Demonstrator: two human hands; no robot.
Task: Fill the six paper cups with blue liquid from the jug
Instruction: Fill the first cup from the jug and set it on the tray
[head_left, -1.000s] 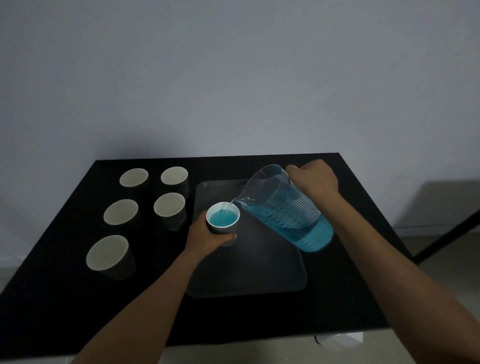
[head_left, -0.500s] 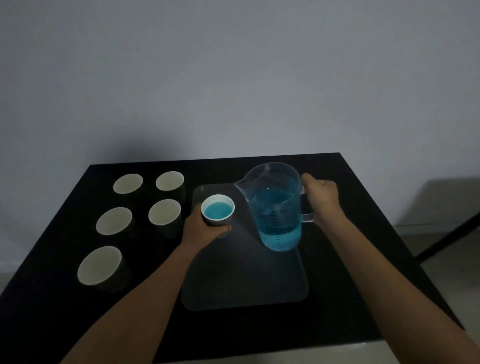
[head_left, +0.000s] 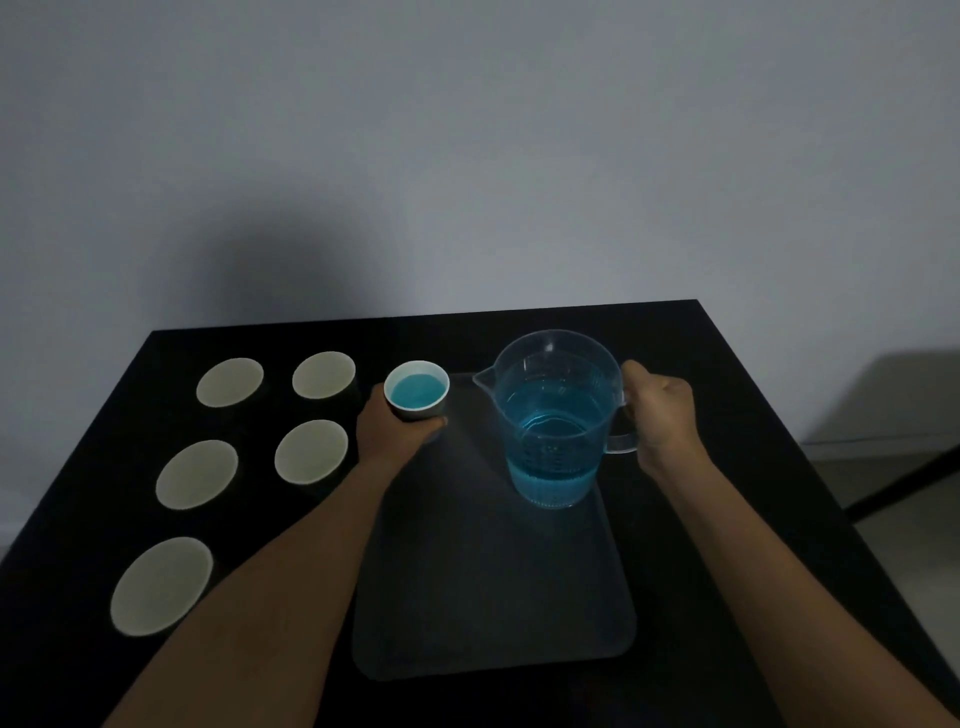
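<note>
A clear plastic jug (head_left: 553, 415) about half full of blue liquid stands upright on the dark tray (head_left: 493, 597), spout pointing left. My right hand (head_left: 660, 415) grips its handle. My left hand (head_left: 397, 434) holds a paper cup (head_left: 416, 389) filled with blue liquid at the tray's far left corner. Several empty paper cups stand on the table to the left: two at the back (head_left: 230, 382) (head_left: 323, 375), two in the middle (head_left: 197, 474) (head_left: 310, 451) and one nearest me (head_left: 162, 586).
The black table (head_left: 753, 415) has its back edge against a pale wall. Its right edge drops off to the floor, where a dark slanted bar (head_left: 904, 486) shows.
The jug went from tilted and pouring into the cup to upright on the tray. My left hand carried the filled cup back and left, toward the empty cups.
</note>
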